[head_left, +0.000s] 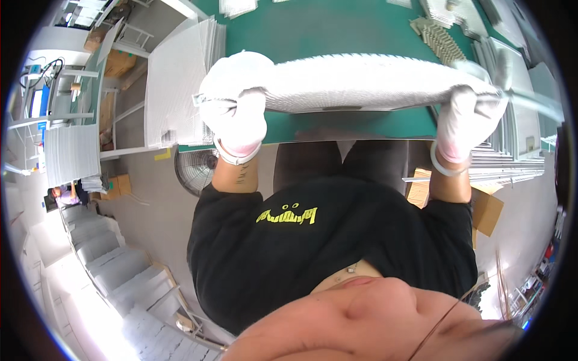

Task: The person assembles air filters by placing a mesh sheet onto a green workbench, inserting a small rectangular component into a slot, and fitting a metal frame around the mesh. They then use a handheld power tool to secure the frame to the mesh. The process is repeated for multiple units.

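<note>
Between gloved hands [238,111] [471,120], gripped: white ribbed strip [361,81].

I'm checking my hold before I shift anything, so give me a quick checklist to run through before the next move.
1. Left hand gripping its end of the white ridged panel: ok.
2. Right hand gripping the other end: ok.
3. White gloves on both hands: ok.
4. Panel's far side undamaged: cannot tell, it is turned away from view.
5. Panel free of the green table: cannot tell, one view does not settle the gap.
6. Left hand free of the white stack beside it: cannot tell, they overlap in this view.
</note>
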Motion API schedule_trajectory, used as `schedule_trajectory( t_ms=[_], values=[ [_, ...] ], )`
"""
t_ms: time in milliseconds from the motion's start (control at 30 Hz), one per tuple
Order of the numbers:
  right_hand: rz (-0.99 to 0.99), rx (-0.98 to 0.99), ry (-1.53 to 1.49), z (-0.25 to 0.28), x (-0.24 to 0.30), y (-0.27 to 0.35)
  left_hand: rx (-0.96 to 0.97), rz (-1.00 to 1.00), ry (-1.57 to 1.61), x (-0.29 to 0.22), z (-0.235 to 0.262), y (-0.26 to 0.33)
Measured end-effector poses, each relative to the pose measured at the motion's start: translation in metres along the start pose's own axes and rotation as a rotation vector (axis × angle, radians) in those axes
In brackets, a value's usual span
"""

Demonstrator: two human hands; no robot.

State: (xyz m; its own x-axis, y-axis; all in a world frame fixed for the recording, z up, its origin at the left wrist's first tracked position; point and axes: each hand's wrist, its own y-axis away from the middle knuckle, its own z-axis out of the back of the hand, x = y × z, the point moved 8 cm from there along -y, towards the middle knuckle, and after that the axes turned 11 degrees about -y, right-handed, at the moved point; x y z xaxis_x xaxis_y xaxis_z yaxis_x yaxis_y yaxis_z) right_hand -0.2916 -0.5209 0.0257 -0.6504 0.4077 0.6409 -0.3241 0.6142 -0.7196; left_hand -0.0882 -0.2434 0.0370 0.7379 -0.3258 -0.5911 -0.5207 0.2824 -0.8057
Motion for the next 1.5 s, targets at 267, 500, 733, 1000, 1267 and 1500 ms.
schedule_trajectory(
  t_ms=[267, 500, 733, 1000, 1267, 1500],
  values=[
    [0.057, 0.319, 0.098, -0.025, 0.01, -0.045, 0.002, 0.047, -0.177, 0.016, 0.0, -0.01],
    [-0.108, 0.944, 0.3, -0.058, 0.035, -0.079, 0.049, 0.048, -0.165, 0.016, -0.002, -0.007],
    [-0.035, 1.08, 0.321, -0.082, 0.052, -0.082, 0.32, 0.161, -0.089, -0.012, -0.001, -0.035],
    [0.222, 1.347, 0.519, -0.133, 0.071, -0.072, 0.184, 0.133, -0.115, -0.006, -0.004, -0.03],
    [0.172, 1.299, 0.298, -0.163, 0.065, -0.062, -0.257, 0.08, 0.048, -0.004, 0.01, -0.009],
    [0.165, 1.308, 0.391, -0.165, 0.065, -0.06, -0.403, 0.023, -0.189, -0.014, 0.009, -0.01]
  ],
)
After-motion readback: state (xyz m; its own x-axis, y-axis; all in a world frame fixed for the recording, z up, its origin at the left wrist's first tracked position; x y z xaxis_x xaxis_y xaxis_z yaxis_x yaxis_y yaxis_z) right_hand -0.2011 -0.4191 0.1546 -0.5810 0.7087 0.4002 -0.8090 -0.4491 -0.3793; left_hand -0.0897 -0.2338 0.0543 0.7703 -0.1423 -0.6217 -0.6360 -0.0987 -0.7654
